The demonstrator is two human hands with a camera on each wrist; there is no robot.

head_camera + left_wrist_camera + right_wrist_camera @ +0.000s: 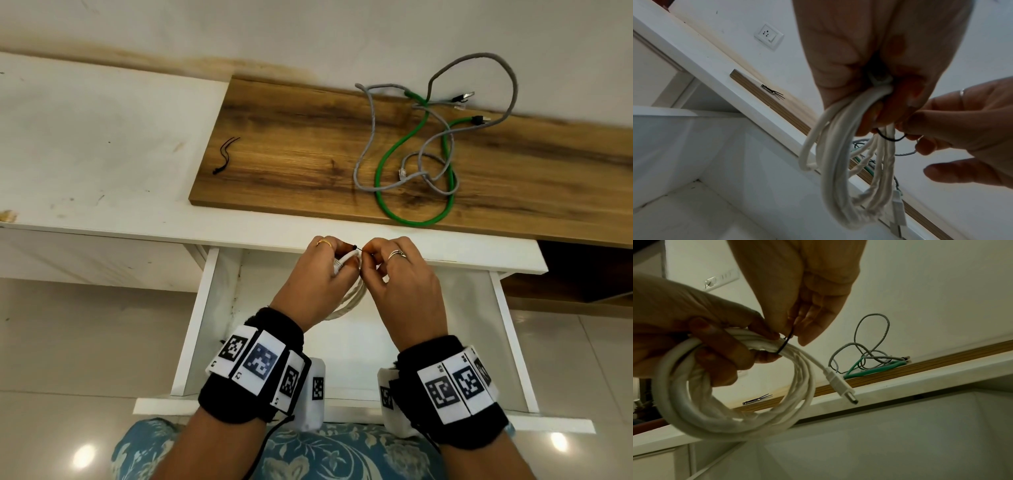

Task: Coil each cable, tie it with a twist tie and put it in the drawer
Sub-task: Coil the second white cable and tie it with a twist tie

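Over the open drawer (507, 318), the left hand (317, 274) grips the coiled white cable (731, 415) while the right hand (400, 274), at its 3 o'clock, pinches the black twist tie (786, 342) looped round the coil.

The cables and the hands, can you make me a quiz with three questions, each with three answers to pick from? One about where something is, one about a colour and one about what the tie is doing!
1. Where do the spare twist ties lie?
A. on the wooden board
B. in the drawer
C. on the floor

2. What colour is the coiled cable in the left hand?
A. green
B. white
C. black

3. How is the black twist tie that the right hand pinches?
A. flat on the board
B. wrapped round the coil
C. dropped in the drawer

Answers: 1 A, they rest at the left end of the wooden board. 2 B, the held loops are white, while the green cable and grey cable lie loose on the board. 3 B, it loops round the bunched strands beside the left fingers.
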